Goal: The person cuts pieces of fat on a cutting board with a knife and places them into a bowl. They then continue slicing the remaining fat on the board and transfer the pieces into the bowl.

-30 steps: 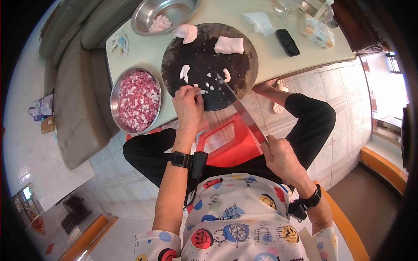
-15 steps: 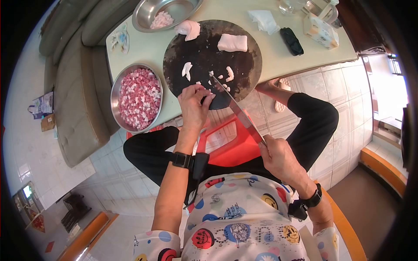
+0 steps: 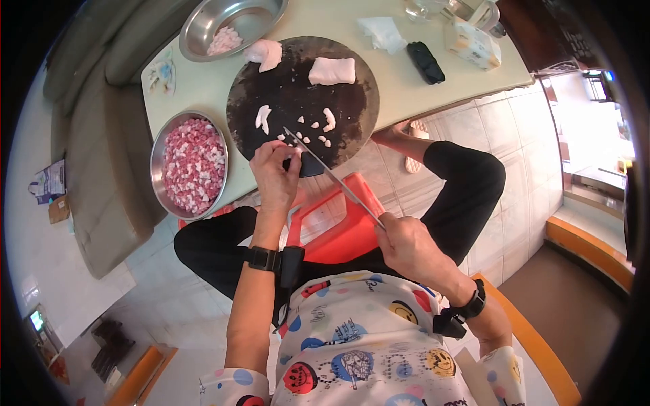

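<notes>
My right hand (image 3: pixel 414 249) grips the handle of a long knife (image 3: pixel 340 183), whose blade points up and left across the near edge of a round, dark cutting board (image 3: pixel 247 91). Beside the blade, the fingers of my left hand (image 3: pixel 274 177) are pinched at the board's near edge, apparently on a small piece of white fat (image 3: pixel 297 151) that they mostly hide. Several small white bits lie around the blade. A longer strip of fat (image 3: pixel 263 120) is on the left, another strip (image 3: pixel 329 120) on the right. Farther back sit a white slab (image 3: pixel 332 71) and a curled piece (image 3: pixel 265 55).
A metal bowl of diced pink and white meat (image 3: pixel 195 166) stands left of the board. Behind it is a metal basin (image 3: pixel 254 26) with some pale pieces. A black case (image 3: pixel 426 62), tissue (image 3: pixel 383 34) and tissue box (image 3: pixel 474 44) are at right. A red stool (image 3: pixel 338 233) stands between my knees.
The whole view has shifted, so the board and bowls appear farther left. The knife blade is tilted lower, closer to my left fingertips. Both hands keep their grip.
</notes>
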Action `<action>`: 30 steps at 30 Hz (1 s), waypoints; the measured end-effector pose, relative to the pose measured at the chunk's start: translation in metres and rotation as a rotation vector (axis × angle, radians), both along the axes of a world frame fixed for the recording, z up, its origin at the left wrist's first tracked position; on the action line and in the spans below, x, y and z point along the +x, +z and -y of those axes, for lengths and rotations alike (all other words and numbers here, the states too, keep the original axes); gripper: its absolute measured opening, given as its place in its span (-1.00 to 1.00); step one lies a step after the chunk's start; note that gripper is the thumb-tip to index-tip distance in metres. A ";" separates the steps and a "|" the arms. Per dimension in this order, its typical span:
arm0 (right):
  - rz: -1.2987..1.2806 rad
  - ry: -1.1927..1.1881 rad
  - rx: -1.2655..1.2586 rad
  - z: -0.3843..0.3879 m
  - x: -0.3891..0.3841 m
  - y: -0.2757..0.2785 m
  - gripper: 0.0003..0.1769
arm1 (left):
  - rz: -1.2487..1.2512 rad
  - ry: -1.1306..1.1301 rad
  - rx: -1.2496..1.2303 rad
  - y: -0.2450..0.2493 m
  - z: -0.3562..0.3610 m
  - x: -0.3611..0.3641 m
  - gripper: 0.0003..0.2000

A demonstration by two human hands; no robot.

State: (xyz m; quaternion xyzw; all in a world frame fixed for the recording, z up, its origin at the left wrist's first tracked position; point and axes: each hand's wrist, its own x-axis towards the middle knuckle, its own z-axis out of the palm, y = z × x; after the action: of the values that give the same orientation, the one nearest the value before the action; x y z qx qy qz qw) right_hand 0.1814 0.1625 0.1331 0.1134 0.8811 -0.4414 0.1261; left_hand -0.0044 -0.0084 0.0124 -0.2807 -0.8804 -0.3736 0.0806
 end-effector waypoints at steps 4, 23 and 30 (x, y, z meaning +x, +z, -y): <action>0.027 -0.010 0.001 0.000 0.000 -0.001 -0.87 | 0.041 0.031 -0.027 -0.004 -0.002 0.004 -0.88; 0.030 -0.002 0.030 0.003 0.000 -0.001 -0.83 | -0.069 0.105 -0.013 -0.006 -0.008 0.007 -0.89; -0.001 0.080 0.050 -0.003 0.003 -0.010 -0.88 | 0.064 0.098 0.012 -0.014 -0.005 0.004 -0.86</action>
State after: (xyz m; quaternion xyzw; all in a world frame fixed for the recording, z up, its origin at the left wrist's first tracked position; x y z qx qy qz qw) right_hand 0.1842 0.1651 0.1233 0.0810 0.8959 -0.4137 0.1403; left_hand -0.0002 -0.0037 -0.0011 -0.2249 -0.8930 -0.3831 0.0723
